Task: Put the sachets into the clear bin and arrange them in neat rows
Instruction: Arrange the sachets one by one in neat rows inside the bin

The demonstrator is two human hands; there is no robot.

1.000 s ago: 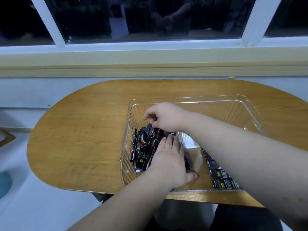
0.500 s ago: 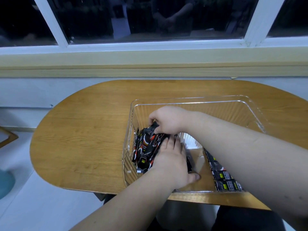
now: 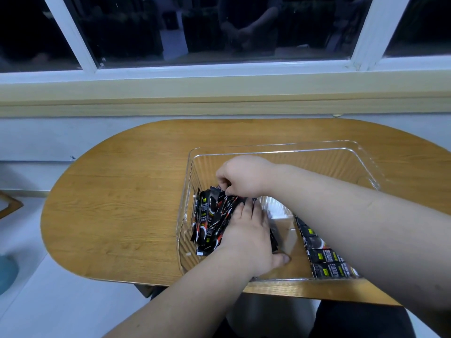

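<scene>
1. Left hand (image 3: pixel 246 240): the fingers are straight and close together, laid flat on the bundle of sachets (image 3: pixel 210 220). The thumb is spread wide to the right with its tip on the bin floor. The hand presses down and grips nothing.
2. Right hand (image 3: pixel 244 176): it reaches in from the right, across the bin. The fingers are curled downward and pinch the far upper ends of the bundle.
3. Bundle of sachets: black packets with red and white print, inside the clear bin (image 3: pixel 317 145) at its left end, close against the left wall. The ends are fanned unevenly. The bundle lies under the left fingers and just below the right fingertips, held between the two hands.
4. Row of sachets (image 3: pixel 322 256): black packets with yellow-green labels, lying flat and overlapping along the near right part of the bin floor. The right forearm partly hides them. They lie right of the left thumb, apart from the bundle, with bare floor between.
5. Clear bin: rectangular and transparent with ribbed walls. It stands on the surface (image 3: pixel 122 203), right of centre.
6. White pleated item (image 3: pixel 277 211): in the bin, just beyond the left fingertips and below the right wrist. I cannot tell what it is.
7. Surface: wooden with rounded ends, set below a white-framed window (image 3: pixel 219 69) with dark glass.
</scene>
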